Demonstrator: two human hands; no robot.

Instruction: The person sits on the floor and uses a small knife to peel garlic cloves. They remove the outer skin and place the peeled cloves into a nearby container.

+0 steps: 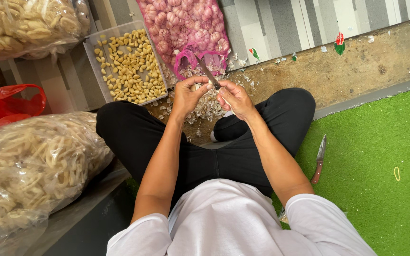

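The right hand grips a small knife, blade pointing up and away. The left hand pinches a garlic clove against it, above a heap of peelings on the floor, near the tray of peeled cloves.
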